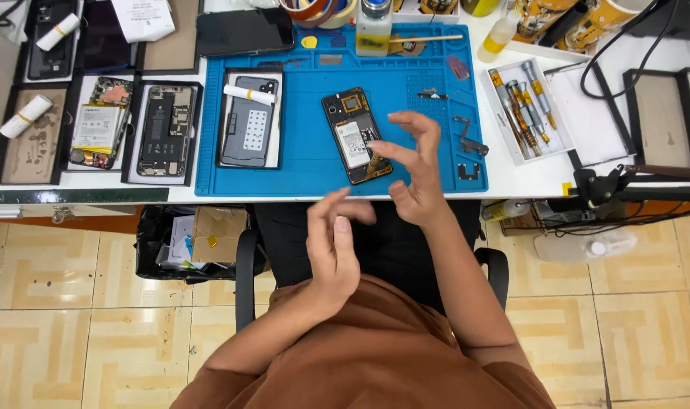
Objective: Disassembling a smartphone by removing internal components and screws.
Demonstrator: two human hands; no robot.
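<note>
while the opened phone (357, 135) lies on the blue mat (299, 163), the right hand (413, 170) hovers beside it, fingers spread, and the left hand (331, 246) hangs loose; both hold nothing.

Head cam, single view, top-down.
Worn on the person's head, looking steeply down and fwd over the lap to the front edge of the white bench (511, 178). Mid range: blue work mat (405, 83) fills upper centre, tiled floor (648, 318) fills lower frame, left hand (332, 250) and right hand (414, 170) sit near centre. Bench top cropped at the upper edge. No 2nd view, so no overlap.
</note>
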